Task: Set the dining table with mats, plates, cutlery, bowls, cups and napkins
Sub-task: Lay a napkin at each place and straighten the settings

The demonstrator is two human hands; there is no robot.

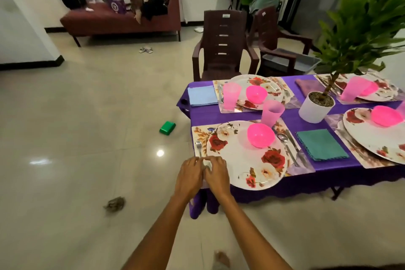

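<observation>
Purple cloth covers the dining table (293, 116). Both hands meet at the near corner, by the big white plate with red roses (245, 155). The left hand (189, 176) and right hand (217, 173) curl their fingers on something small and pale, maybe a napkin; I cannot tell. The silver fork (198, 148) lies just beside them and could get bumped.

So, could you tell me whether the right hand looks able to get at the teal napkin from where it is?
Probably yes: the right hand sits across the plate from the teal napkin, which lies uncovered.
</observation>
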